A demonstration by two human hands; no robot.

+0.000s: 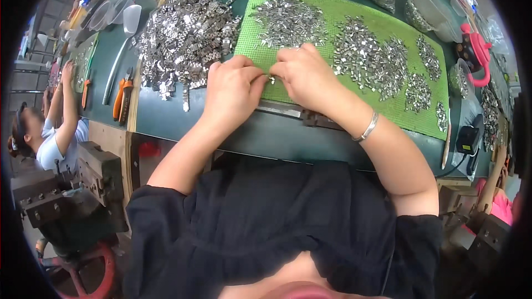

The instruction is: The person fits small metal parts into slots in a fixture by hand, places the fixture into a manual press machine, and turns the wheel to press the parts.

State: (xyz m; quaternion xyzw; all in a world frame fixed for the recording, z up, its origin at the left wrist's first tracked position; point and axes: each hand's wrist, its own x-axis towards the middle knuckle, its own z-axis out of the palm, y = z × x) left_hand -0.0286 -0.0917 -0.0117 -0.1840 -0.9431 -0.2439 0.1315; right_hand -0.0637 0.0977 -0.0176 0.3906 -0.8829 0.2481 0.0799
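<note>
My left hand (pixel 231 89) and my right hand (pixel 305 76) meet fingertip to fingertip over the near edge of a green mat (pixel 354 19). Between the fingertips they pinch a small shiny metal piece (pixel 271 79). A silver bangle (pixel 367 128) circles my right wrist. Several heaps of small metal clips (pixel 289 19) lie across the mat beyond my hands. A big pile of larger metal parts (pixel 185 36) lies on the dark green table just left of my left hand.
Orange-handled pliers (pixel 122 97) and a metal scoop (pixel 123 41) lie at the table's left. Plastic tubs and bags stand along the back. A pink tool (pixel 479 55) and a black device (pixel 470 138) are at the right. Another person (pixel 52 127) works at the left.
</note>
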